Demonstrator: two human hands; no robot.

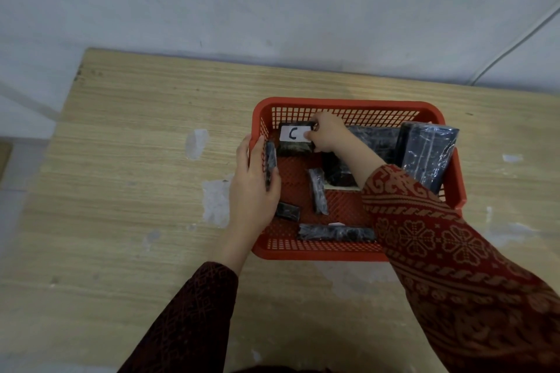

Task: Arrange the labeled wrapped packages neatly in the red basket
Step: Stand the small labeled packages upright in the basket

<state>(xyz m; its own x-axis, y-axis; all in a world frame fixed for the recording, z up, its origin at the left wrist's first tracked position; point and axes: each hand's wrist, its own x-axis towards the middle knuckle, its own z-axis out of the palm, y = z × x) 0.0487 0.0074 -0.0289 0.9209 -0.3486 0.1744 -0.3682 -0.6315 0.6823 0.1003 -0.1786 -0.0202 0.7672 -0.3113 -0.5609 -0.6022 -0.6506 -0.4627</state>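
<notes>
A red mesh basket [348,103] stands on the wooden table and holds several black wrapped packages. My right hand [328,133] grips the package with a white "C" label [294,139] at the basket's far left corner. My left hand [253,174] rests over the basket's left rim, fingers closed on a slim upright package [270,162] against the left wall. A large dark package [427,156] leans on the right wall. Smaller packages lie on the floor: one in the middle [318,191], one at the near left [287,211], a long one along the near wall [336,233].
The wooden table [136,145] reaches to a grey wall behind, with pale worn patches left of the basket. A white cable [515,39] runs down the wall at the far right. The table's left edge drops off at the far left.
</notes>
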